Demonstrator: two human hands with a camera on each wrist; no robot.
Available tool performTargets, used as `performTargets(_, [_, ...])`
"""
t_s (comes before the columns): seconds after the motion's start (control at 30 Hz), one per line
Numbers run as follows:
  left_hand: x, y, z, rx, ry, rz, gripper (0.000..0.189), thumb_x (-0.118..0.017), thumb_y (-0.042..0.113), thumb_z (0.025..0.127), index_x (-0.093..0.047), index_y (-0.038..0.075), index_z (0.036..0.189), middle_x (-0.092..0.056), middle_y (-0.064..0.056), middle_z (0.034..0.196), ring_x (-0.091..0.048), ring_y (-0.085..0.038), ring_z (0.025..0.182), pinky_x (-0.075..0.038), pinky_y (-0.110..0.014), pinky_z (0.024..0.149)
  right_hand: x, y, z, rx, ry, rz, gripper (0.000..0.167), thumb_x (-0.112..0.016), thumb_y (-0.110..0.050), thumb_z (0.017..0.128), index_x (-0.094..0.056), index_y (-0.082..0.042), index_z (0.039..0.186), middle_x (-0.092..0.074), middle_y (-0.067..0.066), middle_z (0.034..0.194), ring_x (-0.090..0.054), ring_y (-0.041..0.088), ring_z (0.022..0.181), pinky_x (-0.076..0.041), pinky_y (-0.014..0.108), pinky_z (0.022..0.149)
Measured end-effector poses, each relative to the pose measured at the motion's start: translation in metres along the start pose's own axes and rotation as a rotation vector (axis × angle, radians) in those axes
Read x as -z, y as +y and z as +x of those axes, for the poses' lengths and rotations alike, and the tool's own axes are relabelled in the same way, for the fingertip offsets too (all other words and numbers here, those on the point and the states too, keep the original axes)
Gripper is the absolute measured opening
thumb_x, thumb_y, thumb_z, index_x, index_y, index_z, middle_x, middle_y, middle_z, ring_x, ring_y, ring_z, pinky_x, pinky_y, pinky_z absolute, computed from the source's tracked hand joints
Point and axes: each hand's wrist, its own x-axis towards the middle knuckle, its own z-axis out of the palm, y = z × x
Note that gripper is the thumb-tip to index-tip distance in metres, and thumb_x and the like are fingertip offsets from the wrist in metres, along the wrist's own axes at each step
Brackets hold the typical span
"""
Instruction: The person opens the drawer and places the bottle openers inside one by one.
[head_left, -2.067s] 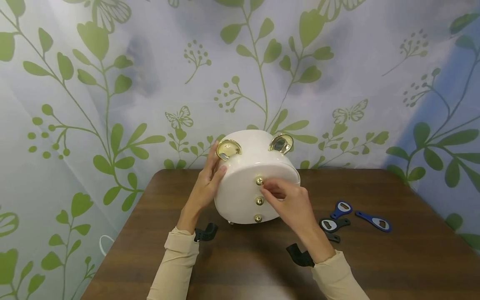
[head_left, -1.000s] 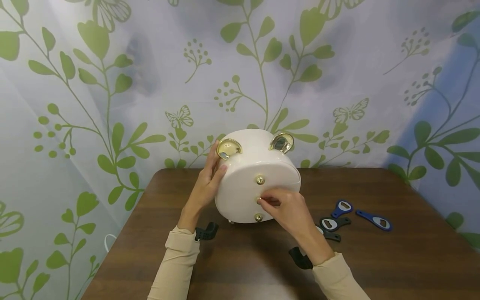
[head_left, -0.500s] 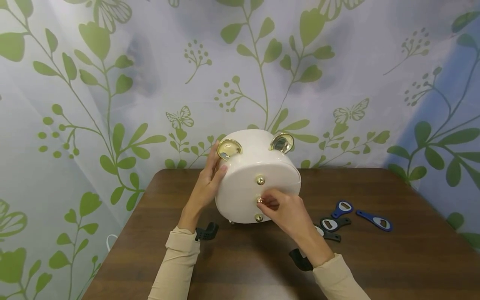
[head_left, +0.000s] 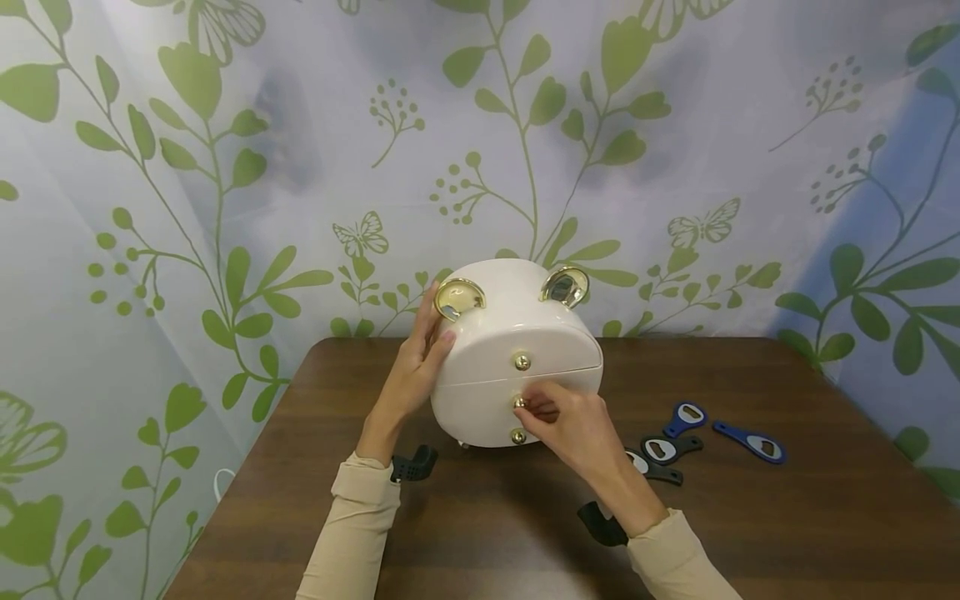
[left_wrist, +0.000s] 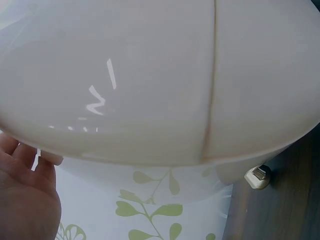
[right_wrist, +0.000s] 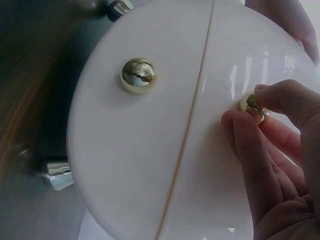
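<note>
A glossy white drawer box with two gold ears and a column of three gold knobs stands on the table, its front tilted upward. My left hand holds its left side, thumb on the front edge and fingers around the side. With thumb and fingertips, my right hand pinches the middle knob. The top knob and bottom knob are untouched. A seam crosses the front between the top and middle knobs. Short metallic feet show in the right wrist view.
To the right on the brown table lie two blue bottle openers and two dark ones, one partly behind my right wrist. A leaf-patterned cloth hangs behind the table.
My right hand has moved down from the top knob to the middle one. A seam line now shows across the front below the top knob. My left hand stays in place.
</note>
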Motion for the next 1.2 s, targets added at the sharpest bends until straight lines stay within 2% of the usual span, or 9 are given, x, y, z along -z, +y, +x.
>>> performTargets(0.2, [-0.0004, -0.0002, -0.0003, 0.004, -0.001, 0.003, 0.073, -0.048, 0.017, 0.109, -0.008, 0.042, 0.166, -0.037, -0.008, 0.165, -0.029, -0.020, 0.155, -0.026, -0.054, 0.122, 0.0006, -0.0011, -0.0011, -0.008, -0.006, -0.007, 0.022, -0.090, -0.007, 0.079, -0.072, -0.008, 0.093, -0.078, 0.004, 0.086, -0.076, 0.013, 0.074, -0.059, 0.023, 0.066])
performTargets(0.8, [-0.0004, 0.0017, -0.0008, 0.009, -0.002, 0.007, 0.073, -0.048, 0.016, 0.110, -0.008, 0.037, 0.167, -0.035, -0.005, 0.166, -0.029, -0.018, 0.154, -0.027, -0.052, 0.122, 0.0025, -0.0021, -0.0040, 0.070, 0.009, -0.029, 0.022, -0.089, -0.006, 0.080, -0.071, -0.009, 0.091, -0.078, 0.002, 0.084, -0.076, 0.010, 0.073, -0.058, 0.019, 0.065])
performTargets(1.2, [-0.0001, 0.0002, -0.0007, 0.015, -0.005, 0.009, 0.073, -0.047, 0.018, 0.110, -0.007, 0.041, 0.166, -0.035, -0.003, 0.166, -0.029, -0.017, 0.154, -0.028, -0.053, 0.121, 0.0046, -0.0040, -0.0059, 0.077, 0.003, -0.023, 0.023, -0.088, -0.005, 0.080, -0.069, -0.009, 0.091, -0.078, 0.002, 0.084, -0.076, 0.010, 0.073, -0.058, 0.019, 0.066])
